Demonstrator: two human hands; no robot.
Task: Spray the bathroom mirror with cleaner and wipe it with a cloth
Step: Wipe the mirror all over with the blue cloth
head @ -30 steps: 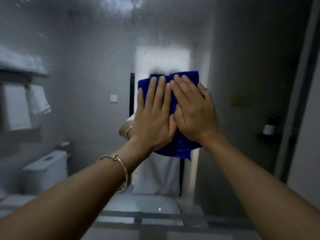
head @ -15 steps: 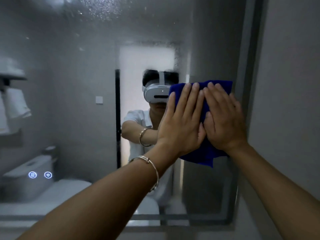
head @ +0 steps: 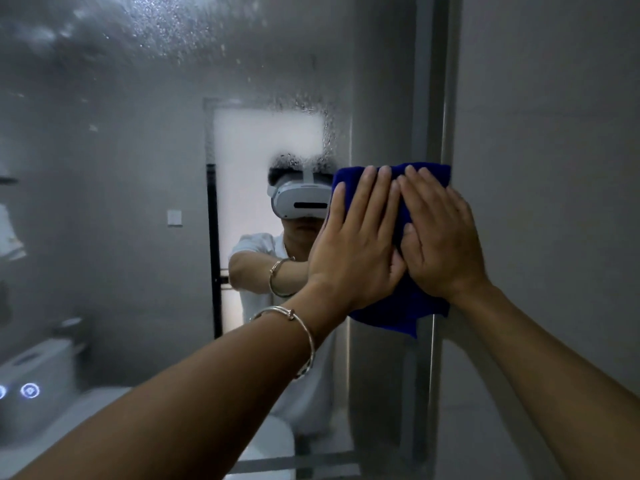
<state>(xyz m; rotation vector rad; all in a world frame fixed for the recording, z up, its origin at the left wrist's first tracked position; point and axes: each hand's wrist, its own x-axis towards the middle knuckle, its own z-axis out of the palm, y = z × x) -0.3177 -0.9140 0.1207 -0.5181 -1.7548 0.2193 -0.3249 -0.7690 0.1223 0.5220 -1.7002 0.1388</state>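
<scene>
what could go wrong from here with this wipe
1. The blue cloth sits at the right edge of the mirror; pushing further may carry it off the glass onto the wall.
2. The left hand and right hand press it flat with no grip, and its lower corner hangs loose, so it could slip.
3. Droplets along the top could dry into streaks if missed.

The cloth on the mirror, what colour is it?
Dark blue. The cloth shows best in the head view, pressed flat against the mirror under both hands.

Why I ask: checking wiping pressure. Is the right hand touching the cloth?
Touching. Head view: the right hand lies flat on the blue cloth.
</scene>
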